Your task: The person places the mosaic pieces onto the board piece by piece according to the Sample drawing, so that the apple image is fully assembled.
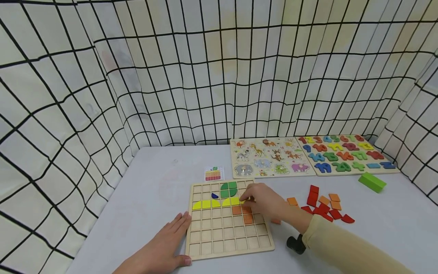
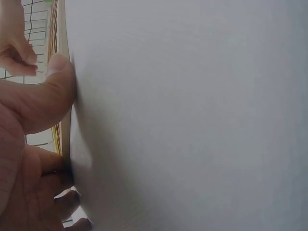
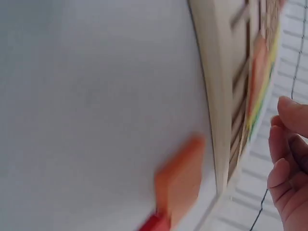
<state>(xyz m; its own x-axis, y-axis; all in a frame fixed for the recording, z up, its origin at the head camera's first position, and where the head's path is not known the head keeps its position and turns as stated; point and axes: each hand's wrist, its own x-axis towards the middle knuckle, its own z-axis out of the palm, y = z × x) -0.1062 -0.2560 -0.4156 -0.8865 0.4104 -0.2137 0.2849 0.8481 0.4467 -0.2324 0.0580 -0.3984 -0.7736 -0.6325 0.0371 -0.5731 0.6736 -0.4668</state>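
A wooden grid board (image 1: 205, 238) lies on the table with yellow, green, orange and blue pieces in its squares. My left hand (image 1: 162, 243) rests flat at its left edge, thumb at the near corner and fingers along the side. Over the board's right part is my right hand (image 1: 265, 199), its fingers loosely bent beside the end of the row of yellow pieces (image 1: 206, 204). No piece shows between its fingertips in the right wrist view. Orange squares (image 1: 248, 219) lie in the grid just below it, partly covered by the hand.
A small pattern card (image 1: 214, 174) lies behind the board. Farther back are an animal puzzle (image 1: 273, 158) and a number puzzle (image 1: 345, 154). Loose red pieces (image 1: 313, 196) and orange pieces (image 1: 334, 197), a green block (image 1: 372, 182) and a black object (image 1: 295, 244) are on the right.
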